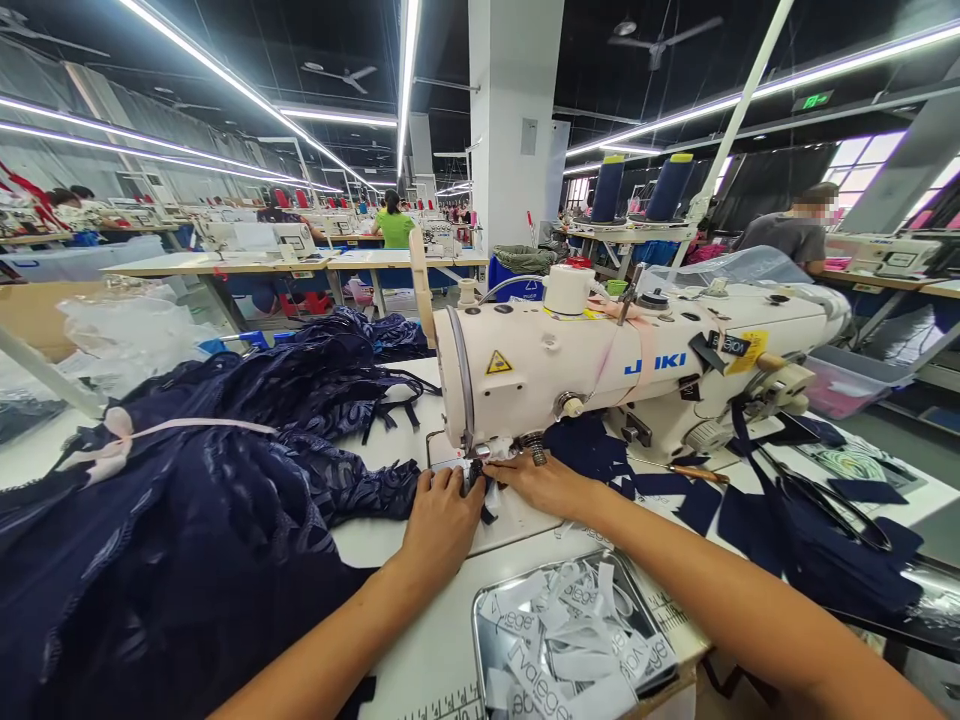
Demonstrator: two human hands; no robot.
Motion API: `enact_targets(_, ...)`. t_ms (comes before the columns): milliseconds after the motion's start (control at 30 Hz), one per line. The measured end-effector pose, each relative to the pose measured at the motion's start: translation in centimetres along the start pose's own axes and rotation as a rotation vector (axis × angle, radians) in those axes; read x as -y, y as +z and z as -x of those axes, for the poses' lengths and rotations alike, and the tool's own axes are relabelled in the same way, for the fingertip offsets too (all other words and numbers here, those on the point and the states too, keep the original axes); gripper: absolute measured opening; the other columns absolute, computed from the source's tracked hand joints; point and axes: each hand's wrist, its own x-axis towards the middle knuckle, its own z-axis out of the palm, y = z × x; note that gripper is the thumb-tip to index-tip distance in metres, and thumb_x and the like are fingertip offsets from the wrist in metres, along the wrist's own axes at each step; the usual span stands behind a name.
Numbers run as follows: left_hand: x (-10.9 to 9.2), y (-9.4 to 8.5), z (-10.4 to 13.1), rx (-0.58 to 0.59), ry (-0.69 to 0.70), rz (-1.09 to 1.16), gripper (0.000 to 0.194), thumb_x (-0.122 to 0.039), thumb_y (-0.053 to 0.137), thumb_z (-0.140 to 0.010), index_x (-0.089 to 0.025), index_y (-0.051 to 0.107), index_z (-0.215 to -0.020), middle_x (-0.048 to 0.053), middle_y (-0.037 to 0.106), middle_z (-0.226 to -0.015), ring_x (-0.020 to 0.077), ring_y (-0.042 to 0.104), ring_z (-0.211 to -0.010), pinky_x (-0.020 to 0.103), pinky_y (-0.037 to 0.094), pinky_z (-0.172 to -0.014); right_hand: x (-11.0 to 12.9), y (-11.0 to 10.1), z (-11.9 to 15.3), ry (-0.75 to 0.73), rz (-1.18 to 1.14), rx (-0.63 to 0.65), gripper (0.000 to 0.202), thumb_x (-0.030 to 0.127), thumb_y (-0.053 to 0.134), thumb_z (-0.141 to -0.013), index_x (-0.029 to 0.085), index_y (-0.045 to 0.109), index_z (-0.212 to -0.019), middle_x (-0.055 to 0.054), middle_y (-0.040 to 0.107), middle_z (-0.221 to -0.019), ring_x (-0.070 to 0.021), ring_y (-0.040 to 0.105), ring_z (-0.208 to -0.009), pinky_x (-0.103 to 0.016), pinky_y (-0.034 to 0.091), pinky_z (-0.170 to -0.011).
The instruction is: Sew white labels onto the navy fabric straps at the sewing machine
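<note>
A white sewing machine [540,370] stands across the table, its needle end over both hands. My left hand [444,515] lies at the needle area with bent fingers pressed on a small dark piece of fabric. My right hand [544,483] reaches in from the right, its fingertips closed together at the same spot; what they hold is too small to make out. A large pile of navy garments [187,530] lies left of the hands, tied with a pale pink strip [202,424]. In front of the machine sits a metal tray [480,640] of white printed labels [577,640].
Navy fabric pieces [589,455] lie behind my right hand. Black-handled scissors [832,505] rest on more dark cloth at the right, near an orange-handled tool [701,474]. Thread cones [667,190] stand behind the machine. Other people sit at machines farther back.
</note>
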Motion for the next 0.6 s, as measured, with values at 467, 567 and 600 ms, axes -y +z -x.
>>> enact_targets(467,2.8,-1.7,1.4,0.027,0.011,0.058,0.032,-0.001,0.034,-0.072,-0.018,0.059,-0.084,0.006,0.060,-0.080,0.0176,0.056,-0.070,0.031,0.041,-0.064,0.6,-0.4,0.4,0.032,-0.041,-0.045,0.030,0.021,0.043,-0.084,0.016,0.058,-0.109,-0.010,0.059,-0.103,-0.0216,0.055,-0.088,-0.040,0.040,-0.083)
enact_targets(567,4.9,-1.3,0.9,-0.013,0.028,0.014,0.036,0.001,0.033,-0.070,-0.018,0.061,-0.084,0.007,0.059,-0.081,0.0179,0.055,-0.070,0.030,0.042,-0.064,1.7,-0.9,0.6,0.008,-0.059,-0.035,0.027,0.025,0.045,-0.083,0.014,0.060,-0.103,-0.011,0.056,-0.104,-0.0216,0.054,-0.086,-0.035,0.043,-0.076)
enact_targets(600,5.3,-1.1,0.6,-0.030,0.020,0.038,0.036,0.001,0.033,-0.070,-0.017,0.061,-0.084,0.007,0.059,-0.081,0.0182,0.055,-0.072,0.031,0.042,-0.065,1.9,-0.9,0.7,0.003,-0.065,-0.041,0.027,0.025,0.046,-0.082,0.013,0.060,-0.102,-0.011,0.056,-0.103,-0.0220,0.053,-0.088,-0.035,0.043,-0.075)
